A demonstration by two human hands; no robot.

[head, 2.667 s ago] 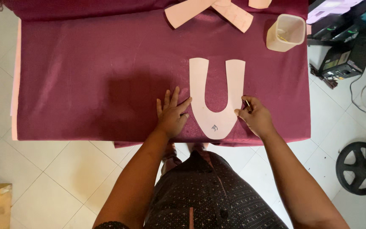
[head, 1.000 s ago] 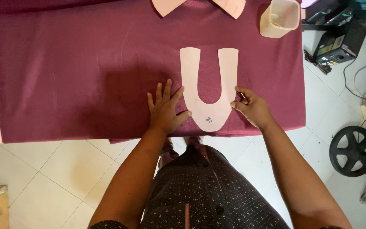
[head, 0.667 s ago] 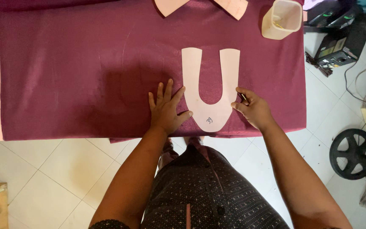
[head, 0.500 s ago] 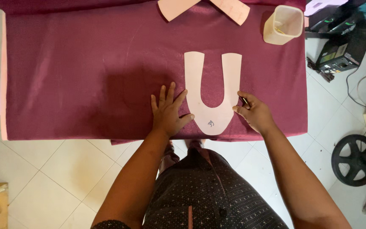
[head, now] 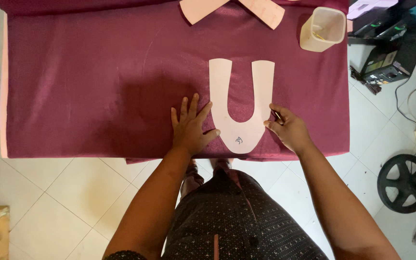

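The left hand (head: 189, 126) lies flat on the dark red cloth (head: 97, 86), palm down and fingers spread, grasping nothing; its thumb touches the left edge of the pale pink U-shaped paper pattern (head: 240, 108) near the rounded bottom. This pattern lies flat on the cloth between the two hands, with its two arms pointing away from the person and its curved bottom close to the near edge of the cloth. A small dark mark is on the curved part, just to the right of the left thumb. The right hand (head: 287, 129) is at the right outer edge of the pattern, with the fingers curled and pinched around a thin dark marking tool (head: 277, 115); the tip of the tool is at the edge of the paper. What kind of tool it is I cannot tell, because most of it is hidden in the hand. Well beyond the right hand, near the far right corner of the cloth, stands a pale plastic cup (head: 322, 29). Well beyond both hands, at the far edge of the cloth, lie more pink paper pieces (head: 232, 7). Below the cloth is a white tiled floor (head: 63, 192). To the right of the right hand, on the floor, there is a black wheel (head: 408, 183).
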